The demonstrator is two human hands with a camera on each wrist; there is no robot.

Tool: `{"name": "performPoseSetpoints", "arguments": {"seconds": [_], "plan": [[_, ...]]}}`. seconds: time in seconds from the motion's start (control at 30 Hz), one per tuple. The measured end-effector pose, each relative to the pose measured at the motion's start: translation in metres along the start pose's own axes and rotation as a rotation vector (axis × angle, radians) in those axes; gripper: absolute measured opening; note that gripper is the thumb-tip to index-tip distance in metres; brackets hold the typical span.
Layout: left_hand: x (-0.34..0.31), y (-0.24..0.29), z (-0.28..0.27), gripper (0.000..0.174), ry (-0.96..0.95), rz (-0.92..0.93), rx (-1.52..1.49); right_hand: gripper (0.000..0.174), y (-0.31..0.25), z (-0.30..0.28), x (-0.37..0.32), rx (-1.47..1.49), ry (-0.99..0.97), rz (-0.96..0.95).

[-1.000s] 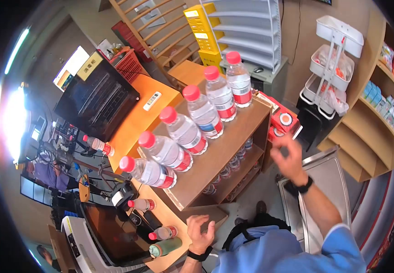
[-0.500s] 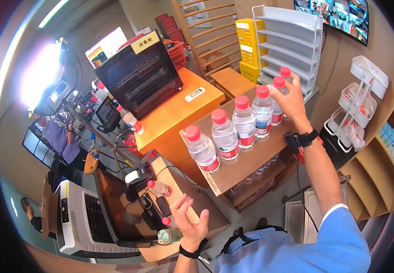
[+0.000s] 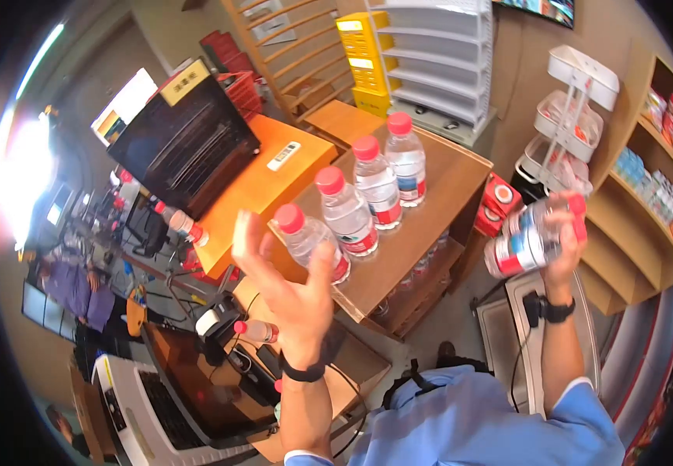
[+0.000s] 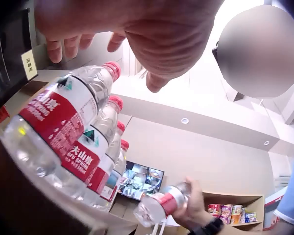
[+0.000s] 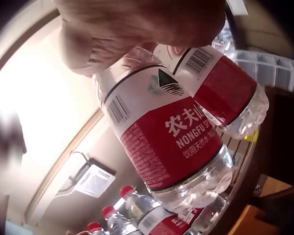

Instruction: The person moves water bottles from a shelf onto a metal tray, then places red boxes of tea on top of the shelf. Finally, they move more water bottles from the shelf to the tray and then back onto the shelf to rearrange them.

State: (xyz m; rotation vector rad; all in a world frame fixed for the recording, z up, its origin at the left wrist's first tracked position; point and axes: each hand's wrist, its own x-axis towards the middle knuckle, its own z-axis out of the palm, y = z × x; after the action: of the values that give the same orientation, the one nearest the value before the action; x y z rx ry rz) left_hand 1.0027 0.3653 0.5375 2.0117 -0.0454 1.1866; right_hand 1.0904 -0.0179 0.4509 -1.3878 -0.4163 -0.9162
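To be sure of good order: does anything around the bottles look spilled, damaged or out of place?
Nothing stands out. Four bottles on the brown cabinet stand upright, capped, in a row, with no spill visible. Two more bottles tilt in the right hand, probably just from the grip.

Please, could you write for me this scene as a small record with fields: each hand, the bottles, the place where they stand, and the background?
right hand: the hand grips two bottles near their caps
held bottles: tilted, side by side
left hand: the open hand is at the near end of the row, holding nothing
row: four bottles, upright
caps: red
support: brown cabinet
beside support: orange table
background: yellow boxes, white rack, white cart
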Motion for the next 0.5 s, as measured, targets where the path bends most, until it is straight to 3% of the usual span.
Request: {"name": "performPoseSetpoints", "arguments": {"seconds": [0.1, 0.17, 0.23, 0.27, 0.33, 0.4, 0.5], "plan": [[0.026, -0.001, 0.005, 0.083, 0.060, 0.083, -0.018, 0.035, -0.017, -0.071, -0.080, -0.224, -0.006, 0.159], [0.047, -0.002, 0.004, 0.075, 0.010, 0.123, 0.054, 0.030, -0.023, -0.112, -0.142, -0.403, 0.057, 0.717], [0.066, 0.005, 0.001, 0.064, -0.122, 0.178, 0.148, 0.025, -0.021, -0.154, -0.209, -0.725, 0.050, 0.588], [0.074, 0.007, 0.000, 0.060, -0.193, 0.177, 0.205, 0.025, -0.031, -0.170, -0.231, -0.790, 0.103, 0.611], [0.081, 0.014, 0.005, 0.051, -0.256, 0.198, 0.308, 0.027, -0.052, -0.190, -0.262, -1.083, 0.017, 0.608], [0.087, 0.010, 0.011, 0.040, -0.413, 0.065, 0.269, 0.028, -0.063, -0.215, -0.278, -1.195, 0.025, 0.614], [0.084, -0.013, 0.017, 0.032, -0.472, 0.021, 0.189, 0.030, -0.074, -0.253, -0.287, -1.281, 0.039, 0.610]]}}
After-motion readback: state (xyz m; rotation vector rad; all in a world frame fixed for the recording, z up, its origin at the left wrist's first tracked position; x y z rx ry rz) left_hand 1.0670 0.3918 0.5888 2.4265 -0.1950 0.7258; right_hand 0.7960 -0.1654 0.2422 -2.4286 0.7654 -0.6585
